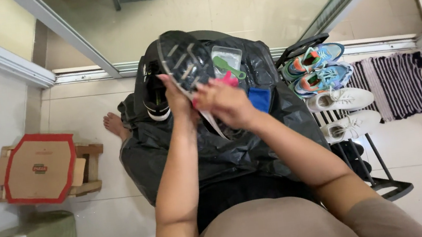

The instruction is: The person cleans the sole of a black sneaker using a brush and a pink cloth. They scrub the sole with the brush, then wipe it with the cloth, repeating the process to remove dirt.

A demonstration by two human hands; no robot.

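Underfoot, pale tiled floor (87,112), glass door (198,13).

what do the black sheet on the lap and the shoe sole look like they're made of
Black sheet: looks like thin plastic, glossy, with crinkled folds catching light. Shoe sole, held by the left hand: probably moulded rubber, dark and matte with raised pale tread bars.

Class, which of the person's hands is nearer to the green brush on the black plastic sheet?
The right hand is nearer, just below the green brush. The left hand holds the black shoe farther left.
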